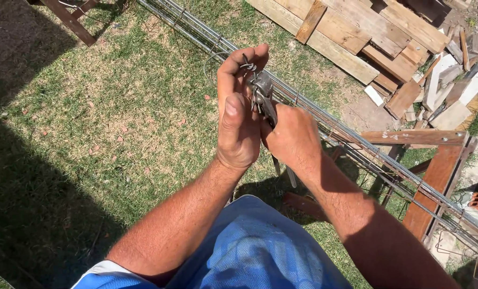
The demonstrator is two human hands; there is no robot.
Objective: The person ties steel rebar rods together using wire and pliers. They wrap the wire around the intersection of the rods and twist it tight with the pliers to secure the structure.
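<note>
from the head view, we have the left hand [239, 115] curled around the twisted tie wire [248, 67], fingertips pinching its tail, while the right hand [292, 140] wraps a closed grip on the handles of the pincers [263, 96]. the wire sits at the top bar of the rebar cage [356, 140], which rests on a wooden trestle [434, 160] above the grass [116, 107]. to do this well, we judge: hold the tail taut, bite the pincers close to the bar, and turn evenly so the twist snugs down without snapping.
</note>
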